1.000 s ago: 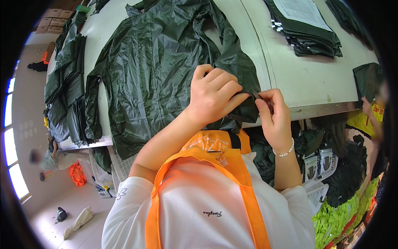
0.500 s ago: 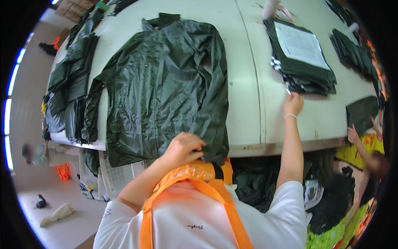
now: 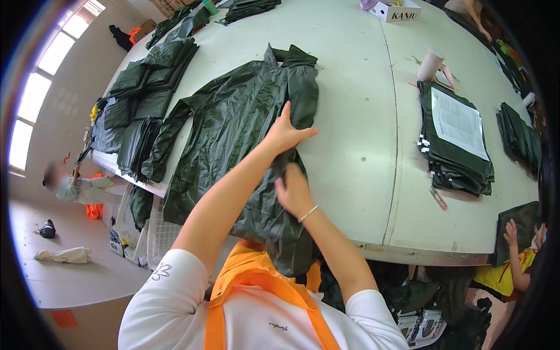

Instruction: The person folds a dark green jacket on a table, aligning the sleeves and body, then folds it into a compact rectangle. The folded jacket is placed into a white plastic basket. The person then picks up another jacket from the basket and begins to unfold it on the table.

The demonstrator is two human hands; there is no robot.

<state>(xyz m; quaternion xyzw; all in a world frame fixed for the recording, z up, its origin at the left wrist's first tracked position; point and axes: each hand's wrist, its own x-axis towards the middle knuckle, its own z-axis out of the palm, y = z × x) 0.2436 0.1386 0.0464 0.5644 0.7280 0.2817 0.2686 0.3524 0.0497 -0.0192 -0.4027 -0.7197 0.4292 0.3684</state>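
A dark green, shiny rain jacket [image 3: 233,125] lies on the pale table, collar away from me, its right side folded inward and its lower end hanging over the near edge. My left hand [image 3: 286,133] is open on the jacket's right side, thumb and fingers spread. Just below it, my right hand [image 3: 296,193] is at the folded right edge; motion smears its fingers, so their grip cannot be made out. Small thread snips [image 3: 437,198] with a pinkish handle lie on the table, apart from both hands, below a stack of dark folded garments [image 3: 458,169].
A printed sheet [image 3: 458,125] tops that stack, with a white thread cone [image 3: 430,64] behind it. Folded green garments [image 3: 154,87] are piled at left. White crates [image 3: 164,230] stand under the table edge. Another person's hand [image 3: 511,233] is at far right.
My right hand has left the snips on the table and come over to the jacket. My left hand has moved up the jacket and spread open. The jacket's right side is now folded inward.
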